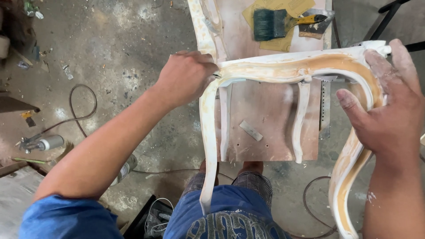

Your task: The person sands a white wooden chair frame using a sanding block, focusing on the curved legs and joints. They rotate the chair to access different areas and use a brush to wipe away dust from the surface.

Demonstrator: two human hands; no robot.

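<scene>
A curved white chair frame [283, 71], smeared with tan filler, lies across a brown board [265, 115]. Its legs bend down toward me. My left hand [186, 77] is closed around a small tool, mostly hidden in my fingers, pressed against the frame's left corner. My right hand [389, 110] grips the frame's right curve, thumb stretched across the wood, fingers dusted white.
A dark-bristled paintbrush [279, 23] with a yellow handle lies on sandpaper sheets [283, 9] at the board's far end, beside a putty scraper [315, 27]. A small wood strip [251, 131] rests on the board. Cables [82, 110] and a power tool [42, 144] lie on the concrete floor at left.
</scene>
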